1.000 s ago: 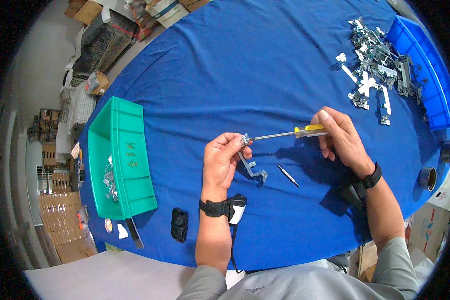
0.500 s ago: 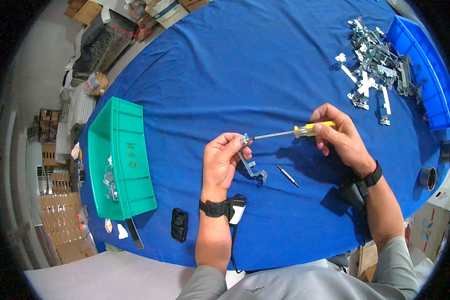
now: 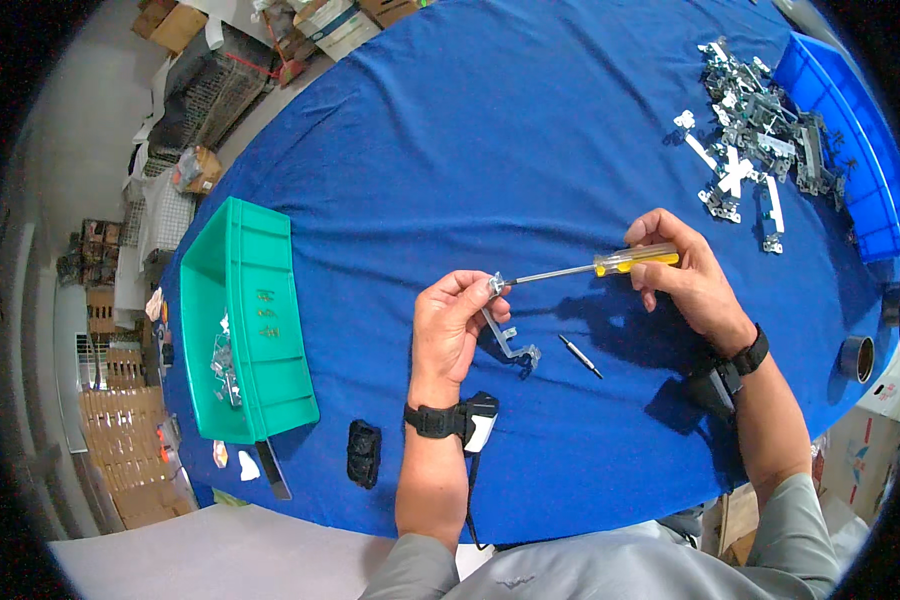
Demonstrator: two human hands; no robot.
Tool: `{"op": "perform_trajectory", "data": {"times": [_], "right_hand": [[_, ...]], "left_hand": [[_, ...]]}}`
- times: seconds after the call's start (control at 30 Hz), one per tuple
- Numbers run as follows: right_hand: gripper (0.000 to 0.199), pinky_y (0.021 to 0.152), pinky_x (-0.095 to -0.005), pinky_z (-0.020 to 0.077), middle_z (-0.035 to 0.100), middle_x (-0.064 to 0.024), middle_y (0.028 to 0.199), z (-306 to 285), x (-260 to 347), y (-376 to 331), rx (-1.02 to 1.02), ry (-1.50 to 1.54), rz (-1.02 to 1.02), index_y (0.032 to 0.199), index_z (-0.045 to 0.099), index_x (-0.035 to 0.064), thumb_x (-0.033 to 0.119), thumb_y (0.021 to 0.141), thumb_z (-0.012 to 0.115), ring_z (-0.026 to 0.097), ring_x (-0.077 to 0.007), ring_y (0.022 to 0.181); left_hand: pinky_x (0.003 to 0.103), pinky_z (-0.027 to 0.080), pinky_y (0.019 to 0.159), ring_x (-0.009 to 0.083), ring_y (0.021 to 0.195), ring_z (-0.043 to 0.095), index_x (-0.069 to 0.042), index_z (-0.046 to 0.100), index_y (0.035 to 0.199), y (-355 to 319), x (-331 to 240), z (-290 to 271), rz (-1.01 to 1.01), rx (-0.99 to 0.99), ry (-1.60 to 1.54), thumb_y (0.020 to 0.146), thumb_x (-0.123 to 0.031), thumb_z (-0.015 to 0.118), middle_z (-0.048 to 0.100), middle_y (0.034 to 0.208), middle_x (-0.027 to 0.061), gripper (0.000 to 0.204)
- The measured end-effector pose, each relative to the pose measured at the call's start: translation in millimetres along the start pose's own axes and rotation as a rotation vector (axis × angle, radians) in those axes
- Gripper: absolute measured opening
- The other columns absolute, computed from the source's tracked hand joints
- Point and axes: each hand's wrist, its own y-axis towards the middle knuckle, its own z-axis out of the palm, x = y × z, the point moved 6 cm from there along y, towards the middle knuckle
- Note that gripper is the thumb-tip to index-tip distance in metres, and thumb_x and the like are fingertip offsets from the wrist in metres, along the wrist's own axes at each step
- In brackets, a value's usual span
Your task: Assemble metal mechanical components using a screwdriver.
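Observation:
My left hand (image 3: 446,325) pinches the upper end of a thin metal bracket (image 3: 505,340), whose bent arm hangs down to the right over the blue cloth. In my right hand (image 3: 688,275) is a screwdriver (image 3: 618,263) with a clear yellow handle, gripped by thumb and fingers. Its shaft points left, and the tip meets the bracket's end at my left fingertips. Whether a screw sits there is too small to tell. A short silver and black pen-like rod (image 3: 580,356) lies on the cloth below the screwdriver.
A green bin (image 3: 280,370) with metal parts inside stands at the left. At the far right, many metal brackets (image 3: 760,130) are heaped beside a blue bin (image 3: 840,130). A black case-like object (image 3: 363,453) lies near my left forearm. A tape roll (image 3: 856,358) is at the right edge.
The screwdriver's handle has turned a little in my right fingers. Its tip stays at the bracket, and the whole view has shifted slightly.

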Motion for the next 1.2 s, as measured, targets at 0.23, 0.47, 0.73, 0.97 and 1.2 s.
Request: {"op": "perform_trajectory", "data": {"times": [0.23,0.47,0.73,0.97,1.2], "right_hand": [[0.022,0.051,-0.0211,0.0488,0.06,-0.0013,0.084,-3,-2,-4,0.089,-0.052,0.179,0.11,0.054,0.0032,0.014,0.094,0.065,0.058,-0.0062,0.067],[0.02,0.046,-0.0208,0.0469,0.059,-0.0016,0.083,2,-1,0,-0.022,-0.002,-0.002,0.108,0.055,0.0038,0.019,0.097,0.062,0.059,-0.0066,0.064],[0.022,0.046,-0.0217,0.0479,0.06,-0.0037,0.081,-1,-1,-3,0.02,-0.011,0.129,0.11,0.053,0.0036,0.02,0.098,0.061,0.059,-0.0077,0.061],[0.02,0.046,-0.0209,0.046,0.06,-0.0015,0.077,4,5,-4,-0.014,-0.035,0.09,0.107,0.055,0.0038,0.021,0.099,0.06,0.057,-0.0066,0.059],[0.021,0.043,-0.0209,0.0445,0.058,-0.0001,0.073,0,-1,-1,-0.045,-0.043,0.004,0.106,0.055,0.0038,0.023,0.099,0.059,0.057,-0.0061,0.057]], "left_hand": [[0.035,0.06,0.07,0.0197,0.075,0.071,0.002,0.066,0.099,-3,-3,-2,0.006,-0.027,-0.005,0.092,-0.008,0.066,0.072,0.093,0.0157,0.012],[0.035,0.061,0.072,0.0201,0.077,0.071,0.002,0.066,0.099,-2,-3,0,-0.031,-0.02,0.002,0.092,-0.008,0.066,0.071,0.094,0.0152,0.012],[0.035,0.061,0.071,0.0205,0.077,0.071,0.003,0.066,0.099,-2,-1,-2,-0.015,-0.038,0.005,0.092,-0.009,0.066,0.072,0.093,0.0152,0.014],[0.035,0.06,0.07,0.02,0.077,0.071,0.003,0.066,0.099,-2,-1,-2,-0.011,-0.038,0.012,0.092,-0.008,0.066,0.072,0.093,0.0143,0.013],[0.034,0.061,0.07,0.0195,0.077,0.071,0.003,0.067,0.099,-2,-1,-1,-0.006,-0.034,0.008,0.092,-0.008,0.067,0.072,0.093,0.0135,0.013]]}}
